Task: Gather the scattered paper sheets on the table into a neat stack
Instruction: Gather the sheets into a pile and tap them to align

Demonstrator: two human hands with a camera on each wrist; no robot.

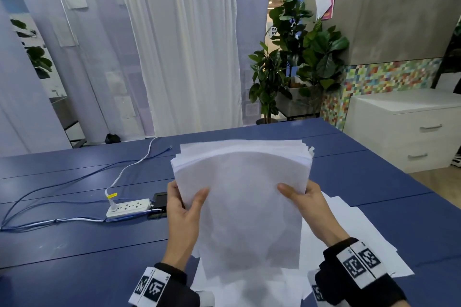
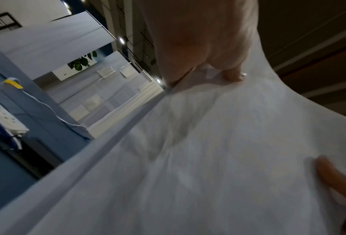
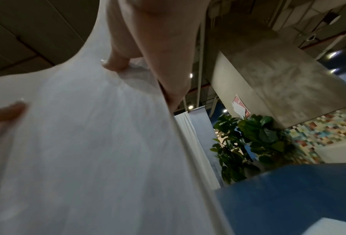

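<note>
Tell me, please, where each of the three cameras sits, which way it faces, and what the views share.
Head: on the person's head, facing forward and down at the paper stack above the blue table; left hand and right hand show.
Left wrist: looks along the stack's left edge; a thumb and curled fingers show.
Right wrist: looks along its right edge, towards the plants.
All three share the stack.

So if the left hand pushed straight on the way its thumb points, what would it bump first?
The left hand already grips the paper stack; beyond it, probably the right hand, though depth is unclear.
</note>
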